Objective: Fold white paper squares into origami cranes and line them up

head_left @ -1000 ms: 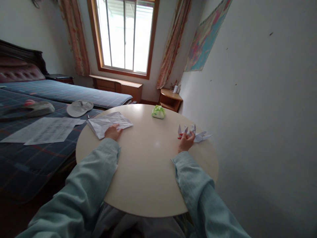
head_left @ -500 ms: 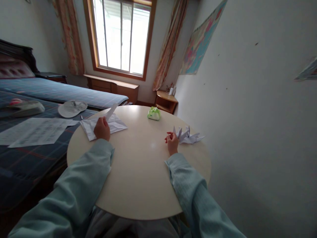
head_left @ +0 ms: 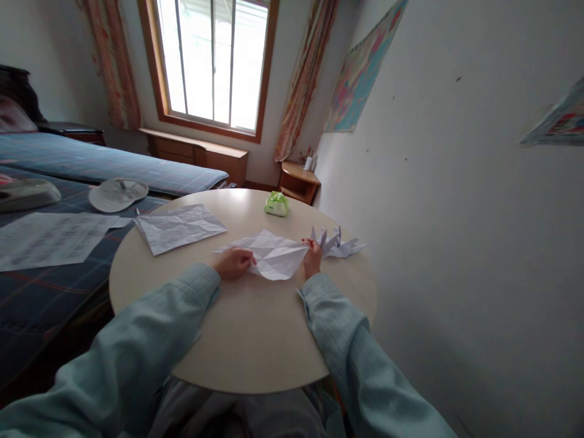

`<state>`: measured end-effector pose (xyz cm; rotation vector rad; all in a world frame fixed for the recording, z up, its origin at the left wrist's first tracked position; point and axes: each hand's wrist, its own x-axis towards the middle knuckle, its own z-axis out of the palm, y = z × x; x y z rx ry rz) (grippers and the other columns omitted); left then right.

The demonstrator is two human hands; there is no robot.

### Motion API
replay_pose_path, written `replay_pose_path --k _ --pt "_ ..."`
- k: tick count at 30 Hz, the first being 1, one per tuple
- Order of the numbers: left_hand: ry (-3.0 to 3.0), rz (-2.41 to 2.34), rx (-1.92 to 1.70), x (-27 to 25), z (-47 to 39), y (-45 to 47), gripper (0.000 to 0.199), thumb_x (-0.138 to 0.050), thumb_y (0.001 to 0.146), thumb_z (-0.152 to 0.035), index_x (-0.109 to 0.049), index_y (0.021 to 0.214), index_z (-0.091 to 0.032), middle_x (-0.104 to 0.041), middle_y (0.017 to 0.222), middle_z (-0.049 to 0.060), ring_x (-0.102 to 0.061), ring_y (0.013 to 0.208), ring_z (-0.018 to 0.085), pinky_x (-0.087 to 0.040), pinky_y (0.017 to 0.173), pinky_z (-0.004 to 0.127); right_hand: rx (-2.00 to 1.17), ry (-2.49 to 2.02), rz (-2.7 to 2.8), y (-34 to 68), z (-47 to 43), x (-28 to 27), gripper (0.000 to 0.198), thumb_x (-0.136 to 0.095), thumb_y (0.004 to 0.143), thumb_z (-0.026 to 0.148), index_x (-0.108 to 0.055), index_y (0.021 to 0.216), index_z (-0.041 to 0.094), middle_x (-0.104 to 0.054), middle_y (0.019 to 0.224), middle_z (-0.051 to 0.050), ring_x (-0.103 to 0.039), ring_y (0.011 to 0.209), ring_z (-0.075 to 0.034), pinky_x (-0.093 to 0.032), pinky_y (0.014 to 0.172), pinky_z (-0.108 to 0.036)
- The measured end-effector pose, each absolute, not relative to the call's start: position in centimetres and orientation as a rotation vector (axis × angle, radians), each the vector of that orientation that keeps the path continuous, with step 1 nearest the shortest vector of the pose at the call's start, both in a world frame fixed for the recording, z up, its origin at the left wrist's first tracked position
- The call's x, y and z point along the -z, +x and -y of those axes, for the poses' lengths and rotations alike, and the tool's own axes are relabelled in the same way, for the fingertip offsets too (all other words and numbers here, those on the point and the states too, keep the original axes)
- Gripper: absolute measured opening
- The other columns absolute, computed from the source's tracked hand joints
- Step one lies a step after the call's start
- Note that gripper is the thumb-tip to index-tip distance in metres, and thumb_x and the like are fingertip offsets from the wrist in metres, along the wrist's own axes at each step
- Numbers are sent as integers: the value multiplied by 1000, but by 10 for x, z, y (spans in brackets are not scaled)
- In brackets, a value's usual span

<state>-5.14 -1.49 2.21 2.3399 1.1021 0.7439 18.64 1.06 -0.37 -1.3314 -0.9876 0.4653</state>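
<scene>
A white sheet of paper (head_left: 276, 252) with crossing crease lines spreads between my hands over the round table. My left hand (head_left: 235, 263) is closed on its left part, fingers curled at the near edge. At the sheet's right corner, my right hand (head_left: 312, 254) pinches the paper. Just beyond my right hand stand several folded white paper cranes (head_left: 340, 245), close together. More creased white paper (head_left: 180, 225) lies flat at the table's left side, apart from both hands.
A green and white tissue pack (head_left: 276, 204) sits at the far side of the round table (head_left: 255, 340). To the left, a bed (head_left: 45, 304) carries printed sheets (head_left: 55, 240) and a white cap (head_left: 117, 194). The wall (head_left: 456, 243) rises close on the right.
My left hand has brought a sheet from the paper on the left to the table's middle. My right hand, earlier without paper, now grips its right corner. The view has shifted slightly right.
</scene>
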Motion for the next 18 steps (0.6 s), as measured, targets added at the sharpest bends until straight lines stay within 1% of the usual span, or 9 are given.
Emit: replay_pose_path --k 3,5,7,10,11,13,15,16,18 --pt "2219 -890 -629 -28 12 -56 28 -34 64 -20 -60 53 -16 -66 69 3 -55 67 14 -41 66 22 -384 -1281 961 185 -7 -2 20 -35 73 31 -50 74 17 -56 67 -2 -52 60 -10 -42 58 -26" --pt "2199 -826 -620 -31 10 -59 33 -31 68 -24 -60 54 -16 -66 66 4 -56 67 15 -41 68 23 -323 -1222 931 184 -2 -10 23 -33 75 32 -49 78 16 -58 70 -2 -53 62 -9 -41 59 -24" --pt "2231 -881 -606 -33 8 -59 33 -32 70 -26 -60 56 -16 -65 62 3 -56 64 14 -41 67 23 -315 -1161 897 183 4 -21 26 -31 76 34 -49 79 16 -59 70 -2 -54 61 -9 -40 56 -22" --pt "2346 -1076 -542 -31 8 -58 23 -42 67 -27 -63 69 -18 -64 64 2 -56 63 15 -42 67 24 -379 -1079 960 184 14 -34 28 -32 76 36 -50 74 14 -60 64 -2 -55 56 -9 -39 52 -20" --pt "2398 -1100 -512 -31 8 -58 23 -45 65 -25 -63 77 -19 -65 69 2 -57 67 15 -42 69 25 -389 -1067 997 184 17 -37 28 -33 76 36 -50 74 14 -59 61 -1 -54 53 -8 -39 51 -20" --pt "2506 -1027 -449 -28 8 -58 31 -48 62 -19 -62 89 -22 -64 90 3 -56 85 17 -40 80 27 -439 -1074 1125 184 22 -38 27 -36 76 35 -52 73 14 -59 57 0 -54 50 -9 -38 50 -20" --pt "2576 -912 -364 -27 10 -58 39 -46 61 -11 -61 94 -24 -57 110 2 -48 104 18 -34 91 29 -501 -1107 1289 181 26 -34 23 -40 74 33 -54 74 15 -60 57 0 -56 52 -10 -40 51 -21" --pt "2583 -883 -314 -26 10 -57 41 -44 60 -8 -60 94 -24 -54 114 2 -46 108 18 -32 93 29 -529 -1123 1385 178 27 -31 21 -42 74 32 -55 74 15 -61 60 -1 -57 55 -11 -41 54 -23" --pt "2566 -841 -282 -27 12 -53 45 -41 58 -4 -60 94 -22 -55 113 2 -46 108 17 -33 93 27 -535 -1136 1601 172 29 -24 17 -46 72 28 -58 77 17 -64 69 -2 -60 67 -13 -44 64 -27"
